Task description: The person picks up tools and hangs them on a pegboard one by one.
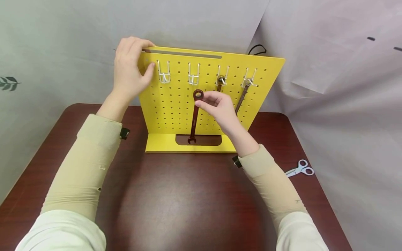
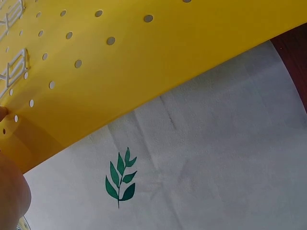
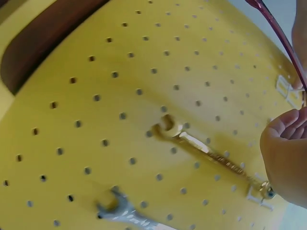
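A yellow pegboard (image 1: 169,101) stands upright on its base. My left hand (image 1: 130,66) grips its top left corner, thumb in front and fingers over the top edge. My right hand (image 1: 223,108) pinches a dark reddish combination wrench (image 1: 194,122) just below its ring end. That wrench hangs down in front of the board, open end lowest, below the second white hook (image 1: 193,79). The leftmost hook (image 1: 164,77) is bare. Two more wrenches hang on the right-hand hooks: a shiny golden-looking one (image 3: 211,153) and a silver one (image 3: 129,213), clearest in the right wrist view.
White-handled scissors (image 1: 303,168) lie at the right edge of the dark red-brown table (image 1: 176,195). Pale cloth (image 1: 201,24) hangs behind and beside the table. A black loop (image 1: 258,48) shows behind the board's top edge.
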`<state>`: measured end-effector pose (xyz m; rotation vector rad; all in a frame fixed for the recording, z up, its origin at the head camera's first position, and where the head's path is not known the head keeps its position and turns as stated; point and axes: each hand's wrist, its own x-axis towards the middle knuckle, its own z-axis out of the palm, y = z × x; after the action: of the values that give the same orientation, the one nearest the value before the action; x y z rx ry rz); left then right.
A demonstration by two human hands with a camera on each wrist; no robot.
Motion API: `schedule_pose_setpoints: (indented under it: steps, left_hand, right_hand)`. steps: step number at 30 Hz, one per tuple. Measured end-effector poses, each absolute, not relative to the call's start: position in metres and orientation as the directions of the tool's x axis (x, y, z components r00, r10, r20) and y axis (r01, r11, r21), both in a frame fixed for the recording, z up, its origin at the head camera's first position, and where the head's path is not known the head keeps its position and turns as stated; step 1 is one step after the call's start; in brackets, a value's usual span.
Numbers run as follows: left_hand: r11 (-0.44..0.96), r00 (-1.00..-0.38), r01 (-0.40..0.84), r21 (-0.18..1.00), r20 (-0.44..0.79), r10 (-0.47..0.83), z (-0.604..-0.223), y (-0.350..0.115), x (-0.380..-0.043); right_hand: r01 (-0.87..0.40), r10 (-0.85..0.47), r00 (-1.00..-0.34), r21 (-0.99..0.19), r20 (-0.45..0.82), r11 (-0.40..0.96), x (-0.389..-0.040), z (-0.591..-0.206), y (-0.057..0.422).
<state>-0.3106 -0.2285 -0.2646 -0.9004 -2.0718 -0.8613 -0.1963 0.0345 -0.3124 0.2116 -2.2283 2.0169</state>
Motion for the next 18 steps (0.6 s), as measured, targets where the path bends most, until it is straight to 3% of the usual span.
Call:
schedule_pose_setpoints:
  steps: [11, 18]
  left_hand:
    - [0.533, -0.507, 0.795, 0.290, 0.800, 0.320, -0.266, -0.226, -0.311]
    - [0.531, -0.504, 0.797, 0.289, 0.802, 0.320, -0.265, -0.226, -0.311]
  right_hand:
    - [-0.221, 0.033, -0.974, -0.974, 0.223, 0.046, -0.203, -0.297, 0.021]
    - [-0.177, 0.076, -0.981, -0.983, 0.179, 0.040, -0.210, -0.294, 0.018]
